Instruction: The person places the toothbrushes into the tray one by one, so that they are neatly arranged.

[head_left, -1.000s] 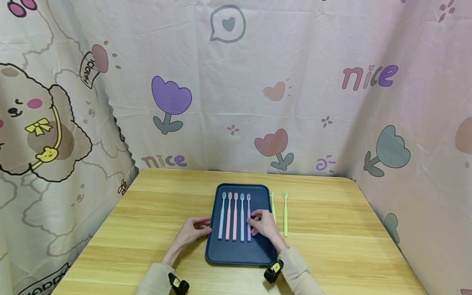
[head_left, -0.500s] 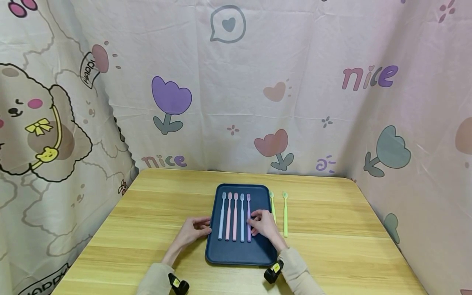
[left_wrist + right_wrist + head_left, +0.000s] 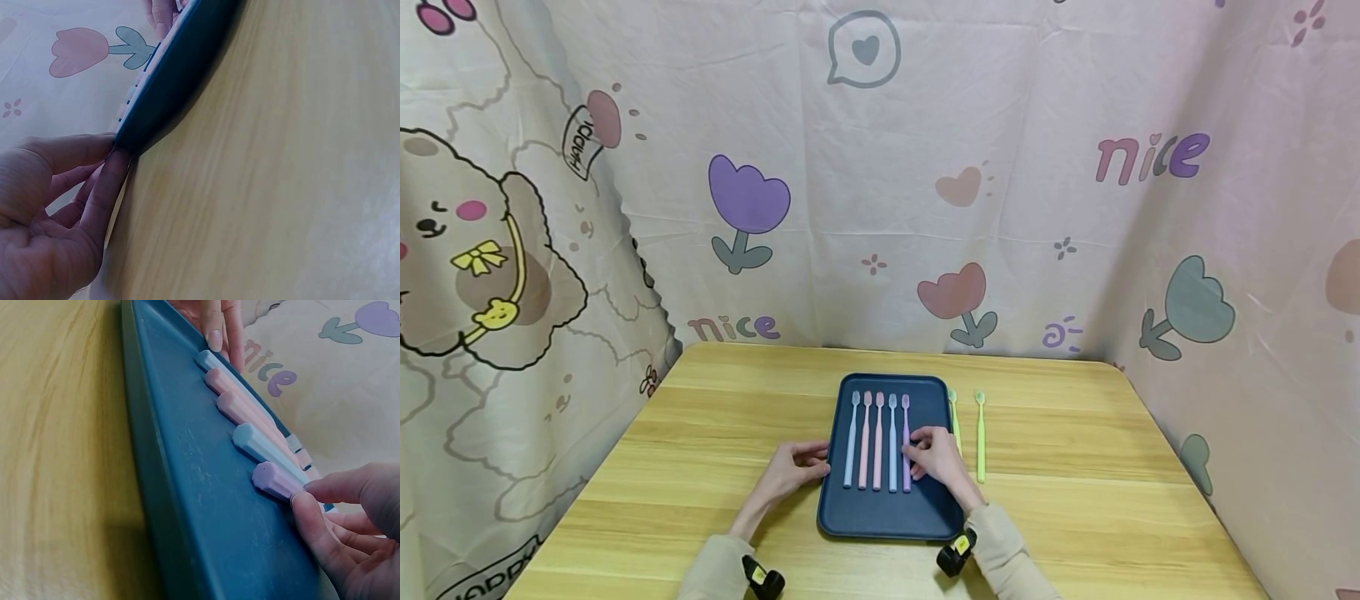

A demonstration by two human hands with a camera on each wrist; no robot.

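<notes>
A dark blue tray point(image 3: 893, 517) lies on the table, with several toothbrushes in a row on it. My right hand point(image 3: 936, 457) pinches the handle of the purple toothbrush point(image 3: 275, 481), the rightmost of the row, between thumb and finger. That brush rests in line with the light blue toothbrush point(image 3: 892, 442) to its left. Two pink toothbrushes point(image 3: 877, 442) lie farther left, and another light blue toothbrush point(image 3: 850, 446) ends the row. At the tray's left edge, my left hand point(image 3: 790, 471) holds the rim with thumb and fingertips; how firmly cannot be told.
Right of the tray, two yellow-green toothbrushes lie on the wooden table point(image 3: 1075, 467). The nearer one point(image 3: 953, 408) is partly hidden by my right hand; the farther one point(image 3: 981, 442) shows whole. A patterned curtain point(image 3: 880, 208) hangs behind the table and along its sides.
</notes>
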